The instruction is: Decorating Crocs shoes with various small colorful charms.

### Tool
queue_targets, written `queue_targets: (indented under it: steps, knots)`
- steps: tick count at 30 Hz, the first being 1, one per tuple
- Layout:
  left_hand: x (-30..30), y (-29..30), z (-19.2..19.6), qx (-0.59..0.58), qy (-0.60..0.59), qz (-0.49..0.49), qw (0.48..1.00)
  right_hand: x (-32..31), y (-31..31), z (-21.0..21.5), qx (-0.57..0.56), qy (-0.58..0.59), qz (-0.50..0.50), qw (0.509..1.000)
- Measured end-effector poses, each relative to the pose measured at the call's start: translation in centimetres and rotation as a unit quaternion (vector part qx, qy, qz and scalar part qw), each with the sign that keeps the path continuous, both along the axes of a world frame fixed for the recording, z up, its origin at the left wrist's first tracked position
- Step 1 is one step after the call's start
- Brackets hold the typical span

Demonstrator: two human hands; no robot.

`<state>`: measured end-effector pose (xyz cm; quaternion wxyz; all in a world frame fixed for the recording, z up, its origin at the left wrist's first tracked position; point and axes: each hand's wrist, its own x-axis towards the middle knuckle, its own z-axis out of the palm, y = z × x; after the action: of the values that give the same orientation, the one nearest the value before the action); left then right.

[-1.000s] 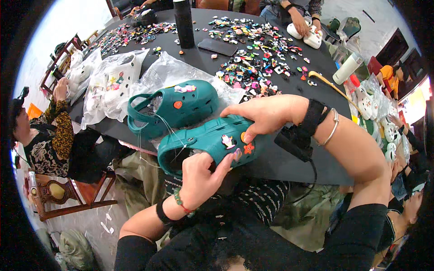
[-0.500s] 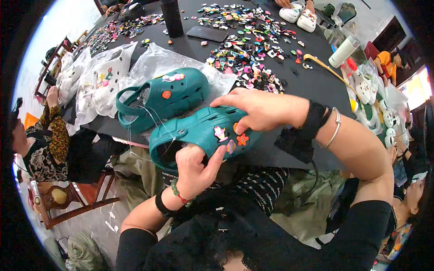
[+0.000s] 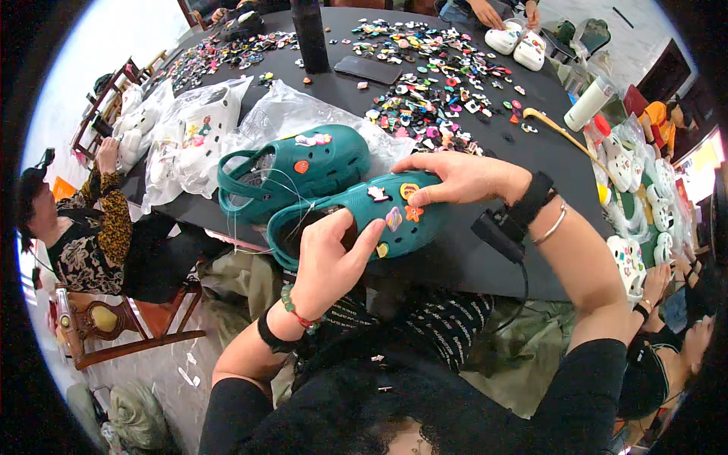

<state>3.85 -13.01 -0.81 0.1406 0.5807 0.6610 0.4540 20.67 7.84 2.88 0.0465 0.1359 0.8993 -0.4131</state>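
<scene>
A teal clog [image 3: 425, 236] is held at the table's near edge, its heel to the left. My left hand [image 3: 330, 254] grips it at the foot opening, fingertips inside and hidden, thumb lying along its near side. Over the toe, my right hand [image 3: 470, 179] is closed on the far side, its thumb by a round yellow charm [image 3: 409, 190] and an orange starfish charm [image 3: 413, 214]. Other charms on the upper include a pink-purple oval one [image 3: 393, 219]. Just beyond lies the matching teal clog [image 3: 337, 161], carrying charms too; thin clear string loops around the heel straps.
Loose colourful charms [image 3: 425, 98] are heaped across the black table [image 3: 531, 258]. Around them are a phone [image 3: 368, 70], a dark cylinder [image 3: 309, 38], bagged white clogs [image 3: 193, 136], a curved yellow stick [image 3: 561, 129] and a pale bottle [image 3: 590, 104]. Other people sit left, right and far.
The near clog has rolled so its charm-covered top faces me more, uncovering a yellow charm low on its side. My right hand has shifted slightly along the toe. The whole view has moved a little.
</scene>
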Motion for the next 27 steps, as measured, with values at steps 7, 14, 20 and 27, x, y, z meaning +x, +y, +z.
queue_targets:
  steps: [7,14,20,27]
  knots:
    - [-0.3,-0.6,1.9,-0.08,0.017,-0.023,0.996,0.2,-0.2,-2.1,-0.093,-0.024,0.05,0.994]
    - [-0.3,-1.7,3.7,-0.071,0.118,-0.029,0.99,0.4,-1.4,-1.2,-0.055,0.016,0.0,0.998]
    - [-4.7,-0.4,6.4,0.037,0.159,0.133,0.978,1.1,-1.5,-2.2,-0.047,0.056,-0.02,0.997]
    - [-12.1,1.8,5.1,-0.206,-0.213,0.123,0.947,1.6,-2.3,-3.0,-0.092,0.113,-0.05,0.988]
